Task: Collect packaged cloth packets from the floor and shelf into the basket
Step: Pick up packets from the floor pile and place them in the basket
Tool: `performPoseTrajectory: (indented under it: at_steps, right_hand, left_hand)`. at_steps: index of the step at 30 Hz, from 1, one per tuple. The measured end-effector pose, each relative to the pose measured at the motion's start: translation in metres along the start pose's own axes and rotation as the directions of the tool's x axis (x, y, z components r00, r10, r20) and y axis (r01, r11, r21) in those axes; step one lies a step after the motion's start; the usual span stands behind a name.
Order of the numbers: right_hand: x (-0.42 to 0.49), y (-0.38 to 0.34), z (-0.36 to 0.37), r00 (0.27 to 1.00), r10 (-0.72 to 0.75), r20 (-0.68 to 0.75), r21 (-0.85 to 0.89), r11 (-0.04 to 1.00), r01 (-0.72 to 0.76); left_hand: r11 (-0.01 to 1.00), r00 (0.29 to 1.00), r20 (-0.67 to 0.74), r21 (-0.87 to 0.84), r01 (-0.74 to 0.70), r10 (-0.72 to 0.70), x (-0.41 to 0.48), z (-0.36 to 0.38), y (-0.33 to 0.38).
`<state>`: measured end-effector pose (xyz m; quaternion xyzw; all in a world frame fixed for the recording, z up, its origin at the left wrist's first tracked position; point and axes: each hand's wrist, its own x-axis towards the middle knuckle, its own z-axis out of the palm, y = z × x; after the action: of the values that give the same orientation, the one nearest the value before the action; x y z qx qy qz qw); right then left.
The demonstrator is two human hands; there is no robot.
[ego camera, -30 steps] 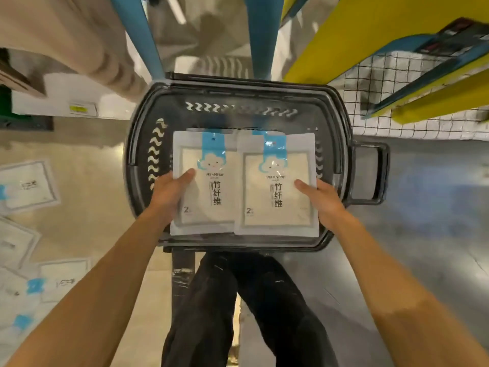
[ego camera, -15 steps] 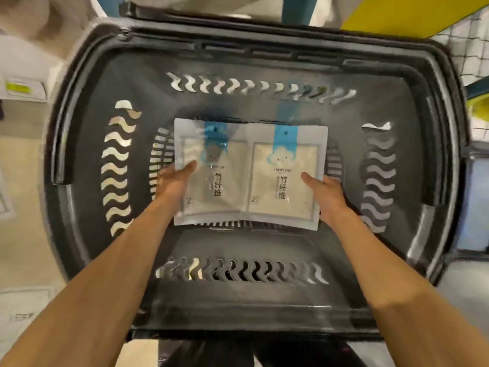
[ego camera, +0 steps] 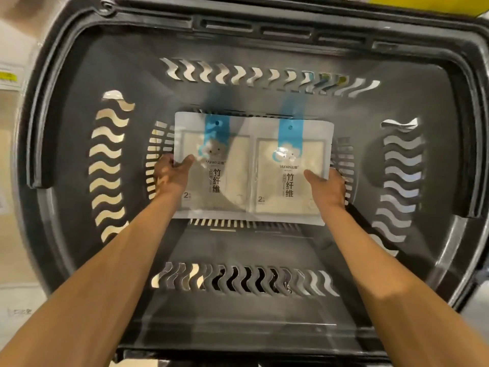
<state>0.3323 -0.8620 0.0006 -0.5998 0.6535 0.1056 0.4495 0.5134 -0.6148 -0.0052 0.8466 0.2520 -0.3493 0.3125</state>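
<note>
Two white cloth packets with blue hang tabs lie side by side deep inside the black plastic basket (ego camera: 66,160). My left hand (ego camera: 172,176) grips the left edge of the left packet (ego camera: 219,170), thumb on top. My right hand (ego camera: 326,190) holds the right edge of the right packet (ego camera: 288,168), which overlaps the left one slightly. Both packets sit low, at or just above the basket's slotted bottom; whether they touch it I cannot tell.
The basket fills nearly the whole view, its walls pierced with wavy slots. Beige floor (ego camera: 10,247) shows at the left, with a pale packet edge near the lower left corner. A yellow shelf part (ego camera: 428,4) peeks in at the top right.
Both hands have lowered the two packets from above the rim deep into the basket. My head has come closer, so the basket now fills the view.
</note>
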Motion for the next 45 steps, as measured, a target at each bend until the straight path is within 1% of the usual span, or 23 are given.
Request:
performPoseTrajectory:
  at_steps: [2, 4, 7, 8, 10, 11, 13, 14, 15, 17, 19, 21, 23, 26, 29, 31, 33, 36, 39, 42, 45]
  right_hand:
    - [-0.004, -0.004, 0.000, 1.000, 0.017, -0.005, -0.016, 1.000, -0.017]
    - [-0.012, -0.011, -0.003, 1.000, 0.016, -0.022, -0.044, 0.999, -0.017]
    - [-0.039, -0.025, -0.014, 0.994, -0.108, 0.024, -0.202, 0.973, 0.111]
    - [-0.051, -0.030, -0.022, 0.984, -0.168, 0.051, -0.263, 0.948, 0.176]
    - [-0.077, -0.046, -0.040, 0.955, -0.268, 0.126, -0.398, 0.868, 0.296]
    - [-0.092, -0.058, -0.051, 0.938, -0.304, 0.169, -0.474, 0.809, 0.348]
    - [-0.122, -0.084, -0.073, 0.889, -0.382, 0.253, -0.595, 0.663, 0.455]
    - [-0.139, -0.098, -0.084, 0.864, -0.418, 0.282, -0.636, 0.593, 0.494]
    - [-0.156, -0.114, -0.096, 0.839, -0.451, 0.306, -0.667, 0.528, 0.527]
    - [-0.194, -0.146, -0.120, 0.798, -0.488, 0.352, -0.692, 0.438, 0.574]
    - [-0.234, -0.176, -0.145, 0.753, -0.524, 0.398, -0.686, 0.375, 0.623]
    - [-0.272, -0.204, -0.171, 0.696, -0.563, 0.446, -0.675, 0.299, 0.674]
    - [-0.313, -0.229, -0.192, 0.637, -0.580, 0.507, -0.664, 0.209, 0.718]
    - [-0.370, -0.264, -0.217, 0.551, -0.585, 0.595, -0.651, 0.050, 0.757]
    - [-0.421, -0.297, -0.230, 0.449, -0.622, 0.641, -0.623, -0.080, 0.778]
    - [-0.457, -0.316, -0.229, 0.380, -0.651, 0.657, -0.598, -0.143, 0.789]
    - [-0.494, -0.334, -0.223, 0.321, -0.668, 0.671, -0.562, -0.177, 0.808]
    - [-0.550, -0.354, -0.206, 0.246, -0.641, 0.727, -0.507, -0.258, 0.823]
    - [-0.603, -0.367, -0.186, 0.154, -0.608, 0.779, -0.431, -0.340, 0.836]
    - [-0.656, -0.371, -0.163, 0.087, -0.546, 0.833, -0.365, -0.424, 0.829]
    - [-0.700, -0.367, -0.138, -0.010, -0.482, 0.876, -0.273, -0.512, 0.815]
  left_hand:
    - [0.999, 1.000, -0.021, 0.035, -0.022, 0.023, -0.007, -0.002, 0.003]
    - [0.996, 0.999, -0.009, 0.079, -0.046, 0.047, -0.019, -0.007, 0.007]
    - [0.980, 0.997, 0.026, 0.185, -0.070, 0.066, -0.045, -0.028, 0.010]
    - [0.968, 0.993, 0.048, 0.221, -0.117, 0.109, -0.057, -0.036, 0.011]
    - [0.913, 0.968, 0.107, 0.323, -0.248, 0.226, -0.080, -0.052, 0.017]
    - [0.873, 0.954, 0.136, 0.384, -0.301, 0.269, -0.093, -0.061, 0.022]
    - [0.770, 0.931, 0.178, 0.524, -0.364, 0.319, -0.124, -0.083, 0.040]
    - [0.702, 0.919, 0.184, 0.598, -0.386, 0.348, -0.140, -0.096, 0.052]
    - [0.636, 0.906, 0.178, 0.660, -0.400, 0.384, -0.157, -0.110, 0.064]
    - [0.557, 0.876, 0.148, 0.720, -0.413, 0.458, -0.194, -0.143, 0.091]
    - [0.514, 0.829, 0.111, 0.737, -0.438, 0.548, -0.234, -0.177, 0.114]
    - [0.501, 0.799, 0.066, 0.747, -0.437, 0.598, -0.273, -0.213, 0.133]
    - [0.514, 0.791, 0.015, 0.753, -0.411, 0.612, -0.311, -0.252, 0.139]
    - [0.589, 0.792, -0.087, 0.718, -0.371, 0.604, -0.365, -0.302, 0.135]
    - [0.673, 0.799, -0.187, 0.665, -0.325, 0.571, -0.414, -0.346, 0.119]
    - [0.712, 0.804, -0.248, 0.645, -0.279, 0.540, -0.442, -0.376, 0.105]
    - [0.763, 0.820, -0.313, 0.610, -0.213, 0.479, -0.468, -0.407, 0.090]
    - [0.830, 0.834, -0.407, 0.548, -0.104, 0.373, -0.504, -0.453, 0.065]
    - [0.877, 0.814, -0.501, 0.479, -0.022, 0.294, -0.538, -0.495, 0.033]
    - [0.914, 0.807, -0.568, 0.395, 0.093, 0.163, -0.567, -0.531, -0.009]
    - [0.931, 0.784, -0.618, 0.319, 0.179, 0.061, -0.590, -0.560, -0.050]
